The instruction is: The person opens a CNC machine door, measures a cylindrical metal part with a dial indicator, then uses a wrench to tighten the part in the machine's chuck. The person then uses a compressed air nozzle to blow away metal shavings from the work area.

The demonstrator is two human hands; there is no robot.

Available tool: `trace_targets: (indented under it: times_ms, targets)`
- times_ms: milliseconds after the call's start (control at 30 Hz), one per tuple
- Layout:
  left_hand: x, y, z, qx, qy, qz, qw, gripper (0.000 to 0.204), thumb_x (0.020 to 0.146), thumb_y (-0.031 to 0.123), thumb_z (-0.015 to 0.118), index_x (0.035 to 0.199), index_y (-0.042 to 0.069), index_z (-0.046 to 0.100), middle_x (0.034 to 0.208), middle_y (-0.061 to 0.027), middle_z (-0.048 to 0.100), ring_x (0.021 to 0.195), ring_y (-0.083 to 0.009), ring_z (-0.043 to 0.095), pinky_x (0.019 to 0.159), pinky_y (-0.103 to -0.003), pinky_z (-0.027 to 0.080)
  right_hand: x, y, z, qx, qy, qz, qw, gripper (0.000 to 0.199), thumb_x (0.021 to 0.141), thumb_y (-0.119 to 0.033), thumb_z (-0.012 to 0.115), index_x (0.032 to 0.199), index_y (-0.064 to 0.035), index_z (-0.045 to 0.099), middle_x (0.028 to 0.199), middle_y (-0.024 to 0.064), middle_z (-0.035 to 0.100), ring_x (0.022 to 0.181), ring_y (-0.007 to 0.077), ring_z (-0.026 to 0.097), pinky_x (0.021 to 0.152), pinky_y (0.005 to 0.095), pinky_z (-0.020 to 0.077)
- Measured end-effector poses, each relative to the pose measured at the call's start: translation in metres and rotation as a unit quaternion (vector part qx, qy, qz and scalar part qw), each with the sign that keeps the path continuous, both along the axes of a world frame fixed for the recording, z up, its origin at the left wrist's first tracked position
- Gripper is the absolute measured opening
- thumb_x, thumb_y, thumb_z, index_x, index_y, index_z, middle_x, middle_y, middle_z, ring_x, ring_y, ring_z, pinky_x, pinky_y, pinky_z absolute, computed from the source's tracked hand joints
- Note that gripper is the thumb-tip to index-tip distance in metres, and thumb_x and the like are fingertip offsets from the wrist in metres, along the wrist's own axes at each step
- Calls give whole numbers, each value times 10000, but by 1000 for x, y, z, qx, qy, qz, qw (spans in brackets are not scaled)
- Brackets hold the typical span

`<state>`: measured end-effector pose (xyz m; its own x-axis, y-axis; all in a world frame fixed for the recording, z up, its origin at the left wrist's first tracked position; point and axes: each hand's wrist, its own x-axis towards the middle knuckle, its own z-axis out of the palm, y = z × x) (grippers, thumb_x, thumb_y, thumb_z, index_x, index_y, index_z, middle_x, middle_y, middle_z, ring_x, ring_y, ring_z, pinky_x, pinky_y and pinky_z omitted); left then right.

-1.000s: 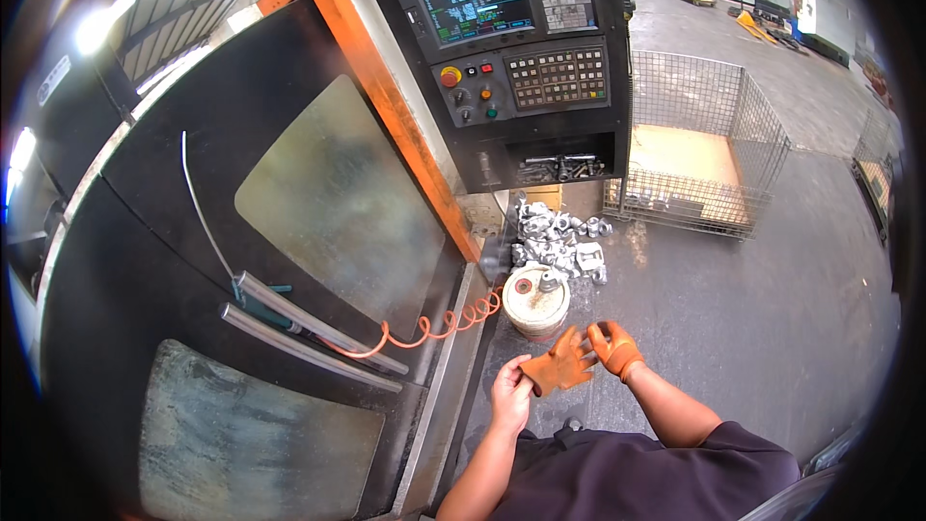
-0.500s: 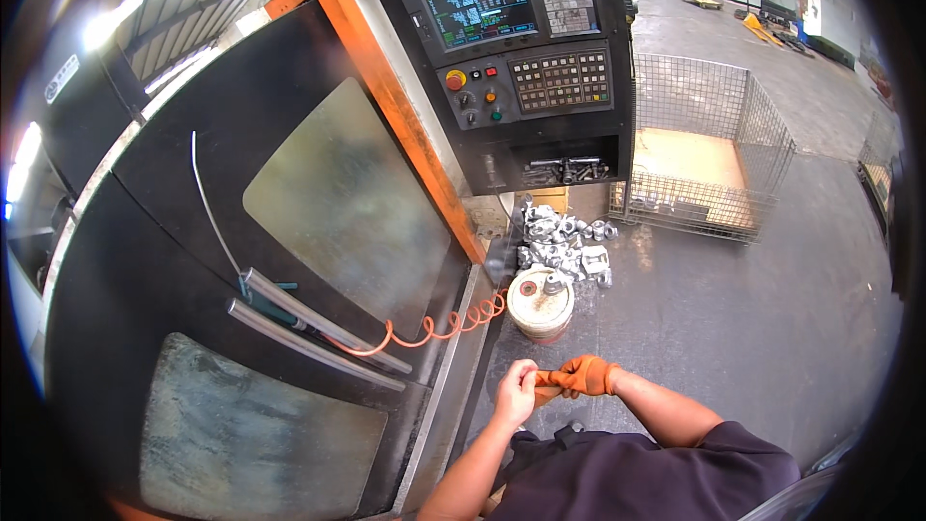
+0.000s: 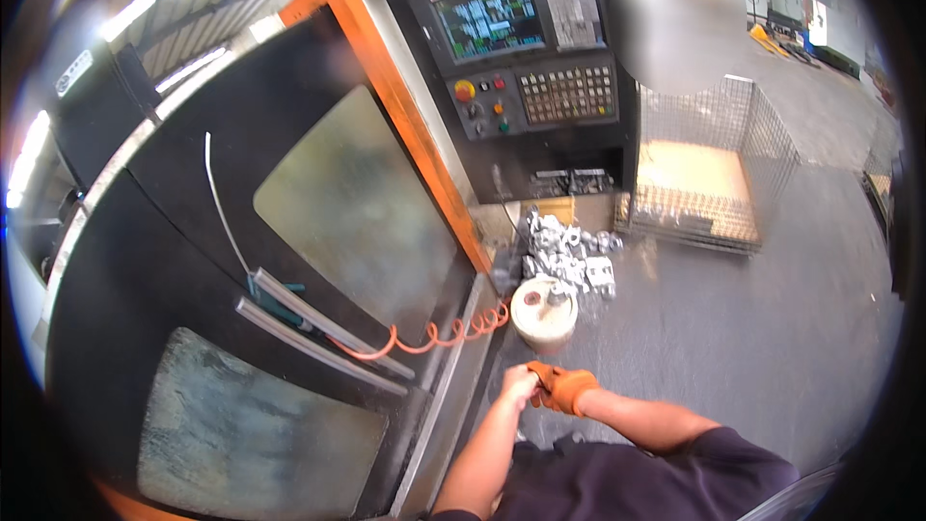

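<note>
My left hand (image 3: 520,386) is bare, its fingers closed at the orange work glove between my hands. An orange glove covers my right hand (image 3: 569,392), which is bent closed against the left one, gripping the loose orange glove material. Where one glove ends and the other begins is hard to make out. Just beyond my hands stands a round whitish drum (image 3: 545,333) with a small metal part (image 3: 556,295) on its lid. Behind it lies a heap of shiny metal castings (image 3: 569,256).
At my left is a black machine door (image 3: 222,260) with an air gun (image 3: 280,309) on its handles and a coiled orange hose (image 3: 439,338). A control panel (image 3: 526,77) stands ahead. A wire mesh cage (image 3: 752,116) is at right. A round blurred patch hides background upper right.
My hands have come closer together, the right one shifting left toward the bare left hand. Less loose orange material shows between them. The view has tilted slightly, and a blurred patch has appeared upper right.
</note>
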<state>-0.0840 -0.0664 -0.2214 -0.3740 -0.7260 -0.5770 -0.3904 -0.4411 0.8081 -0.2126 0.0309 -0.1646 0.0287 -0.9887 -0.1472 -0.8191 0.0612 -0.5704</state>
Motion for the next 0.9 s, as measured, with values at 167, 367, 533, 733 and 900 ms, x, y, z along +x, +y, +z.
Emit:
trace_targets:
  times_ms: [167,367,533,733,900]
  targets:
    - [-3,4,-65,-212,-29,162,963,207,955,122,633,1099,12,735,950,-46,739,799,-168,680,696,-299,528,3,-5,0,88,97,-2,991,528,956,-561,465,1042,-148,783,1035,156,765,1011,356,727,937,478,548]
    - [-29,2,-70,5,122,267,956,323,1011,213,533,1196,-5,684,1032,-99,742,932,-209,691,854,-314,534,-6,-27,-59,162,68,0,984,553,935,-577,480,1078,-124,764,1148,170,739,1098,379,691,982,463,519]
    - [32,-38,-45,-218,262,220,914,273,973,184,598,1148,18,724,1197,-101,718,1121,-232,648,988,-361,499,51,-13,10,107,24,98,989,544,952,-560,423,935,-142,771,992,168,744,981,386,702,916,454,537]
    - [34,-16,-16,2,252,244,936,224,906,178,646,1072,44,716,1028,-62,703,982,-171,630,822,-345,517,50,-47,-20,33,19,49,998,458,920,-526,529,986,-141,769,976,190,745,946,414,701,863,497,545]
    - [122,-29,-89,83,414,164,892,372,982,283,577,1240,41,693,1262,-128,704,1193,-245,652,1010,-355,480,98,-54,3,-62,4,263,963,335,931,-429,593,869,-140,750,866,149,744,802,387,703,764,499,552]
